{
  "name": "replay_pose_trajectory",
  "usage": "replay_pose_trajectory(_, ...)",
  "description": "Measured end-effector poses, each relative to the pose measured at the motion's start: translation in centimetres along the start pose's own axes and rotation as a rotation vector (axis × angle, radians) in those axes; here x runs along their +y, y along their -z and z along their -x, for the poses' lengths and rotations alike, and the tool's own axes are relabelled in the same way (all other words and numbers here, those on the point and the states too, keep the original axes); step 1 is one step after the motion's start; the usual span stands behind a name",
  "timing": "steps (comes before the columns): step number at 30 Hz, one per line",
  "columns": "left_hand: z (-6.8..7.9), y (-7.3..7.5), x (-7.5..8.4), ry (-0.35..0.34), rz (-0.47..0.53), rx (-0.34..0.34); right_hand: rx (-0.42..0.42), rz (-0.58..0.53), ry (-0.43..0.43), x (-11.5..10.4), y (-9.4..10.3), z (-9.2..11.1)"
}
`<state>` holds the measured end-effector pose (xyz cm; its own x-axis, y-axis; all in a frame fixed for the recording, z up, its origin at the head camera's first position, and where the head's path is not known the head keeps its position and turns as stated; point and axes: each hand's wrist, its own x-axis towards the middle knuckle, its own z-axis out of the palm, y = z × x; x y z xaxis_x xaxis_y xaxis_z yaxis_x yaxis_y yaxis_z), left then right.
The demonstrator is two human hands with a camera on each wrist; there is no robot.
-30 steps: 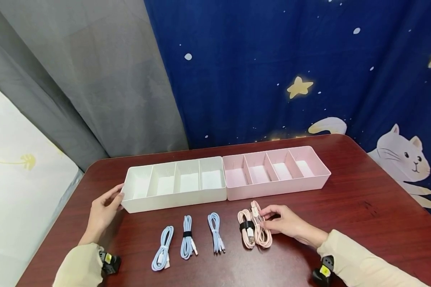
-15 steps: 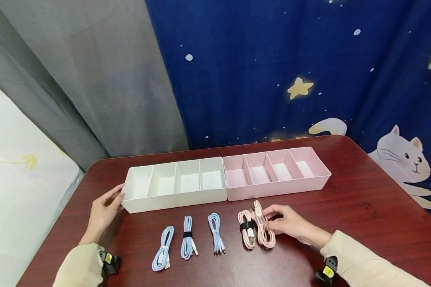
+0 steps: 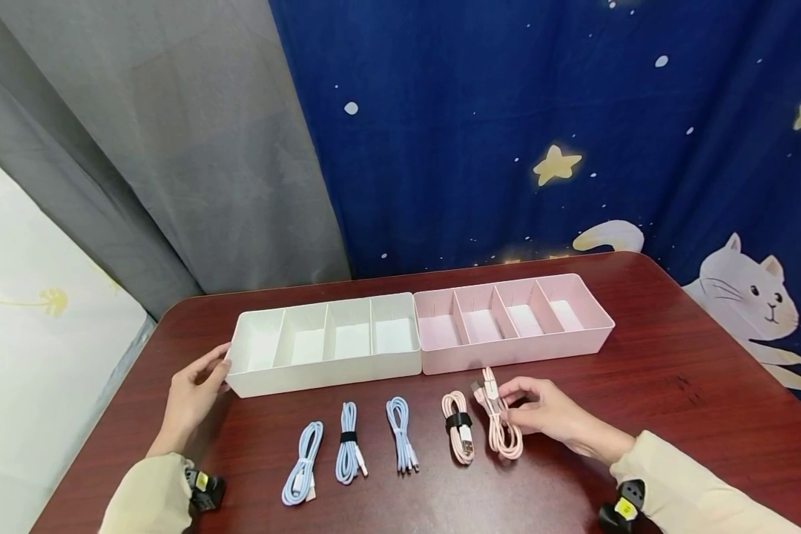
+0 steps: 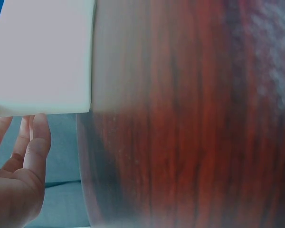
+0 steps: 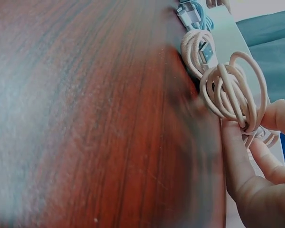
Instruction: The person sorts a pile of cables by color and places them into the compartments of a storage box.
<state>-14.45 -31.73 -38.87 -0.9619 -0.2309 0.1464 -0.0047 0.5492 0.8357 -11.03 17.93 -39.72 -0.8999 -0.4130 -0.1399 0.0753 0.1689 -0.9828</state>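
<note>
My right hand [image 3: 542,409] pinches a coiled pink charging cable [image 3: 505,437] between thumb and fingers; its loops hang toward the front in the right wrist view. To its left, another pink cable [image 3: 458,429] with a black strap lies on the table. My left hand [image 3: 190,397] touches the left end of the white divided box [image 3: 320,373] with extended fingers, as the left wrist view also shows. Against the white box's right end stands a pink divided box [image 3: 517,347]. The compartments of both hold nothing visible.
In front of the white box lie three coiled blue cables: one at left [image 3: 302,463], one with a black strap [image 3: 348,443], and one at right [image 3: 401,434]. Behind the dark red wooden table [image 3: 661,386] hang grey and blue curtains [image 3: 440,148].
My right hand has shifted right with the held pink cable, drawing it away from the strapped one, so a gap now shows between them. The left hand has stayed at the white box.
</note>
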Motion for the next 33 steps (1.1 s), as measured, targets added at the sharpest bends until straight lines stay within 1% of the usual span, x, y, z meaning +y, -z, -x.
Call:
replay_pose_trajectory(4,0.0,0.0,0.0,0.006,0.0,-0.001,-0.018,-0.014,0.017,-0.3,0.3,0.2)
replay_pose_trajectory(7,0.0,-0.1,0.0,0.01,-0.005,-0.002,-0.029,-0.004,0.036,-0.6,0.5,0.4)
replay_pose_trajectory(12,0.1,-0.1,0.0,0.009,-0.013,-0.004,-0.038,0.018,0.038,-0.9,0.7,0.7)
replay_pose_trajectory(21,0.1,0.0,0.0,0.001,-0.007,-0.007,-0.034,0.051,0.069,-1.9,1.0,1.0)
replay_pose_trajectory(29,0.2,-0.1,0.0,-0.002,-0.012,0.001,-0.024,0.159,0.204,-3.2,1.3,1.0)
replay_pose_trajectory(33,0.2,-0.1,0.0,0.001,-0.005,-0.004,-0.009,0.171,0.224,-3.5,1.2,0.9)
